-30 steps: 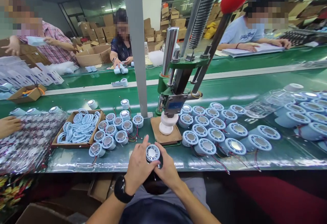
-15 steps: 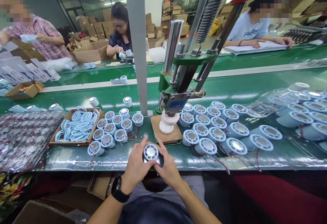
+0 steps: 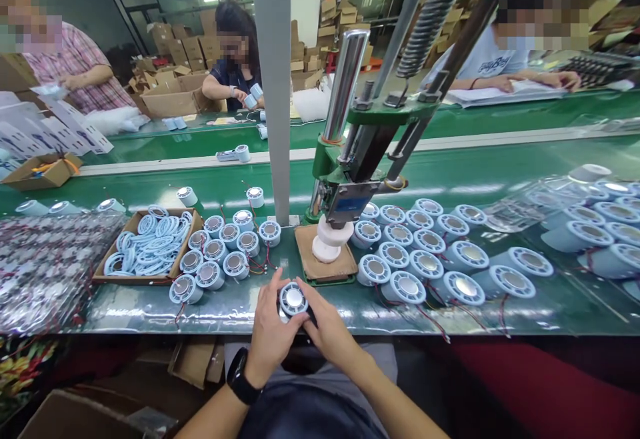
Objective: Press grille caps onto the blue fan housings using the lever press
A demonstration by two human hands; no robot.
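A round light blue part with a silver centre (image 3: 293,298) is between my two hands, near the table's front edge. My left hand (image 3: 273,332) holds its left side, and a dark watch is on that wrist. On the right side of the same part, my right hand (image 3: 326,329) has its fingers curved round the rim. Just beyond stands a green hand press (image 3: 345,192), its white round head above a white base (image 3: 326,249) on a brown board (image 3: 305,242). The underside of the held part is hidden by my hands.
Similar blue parts with wires stand left (image 3: 235,265) and right (image 3: 406,287) of the press. A carton (image 3: 186,252) holds blue rings. Wrapped parts (image 3: 45,265) lie far left. A grey post (image 3: 277,125) rises behind. Several people sit or stand across the table.
My hands and the held part have shifted slightly left in view, with my right fingers closer round the rim. The camera view has turned a little. Across the table, people's hands have moved.
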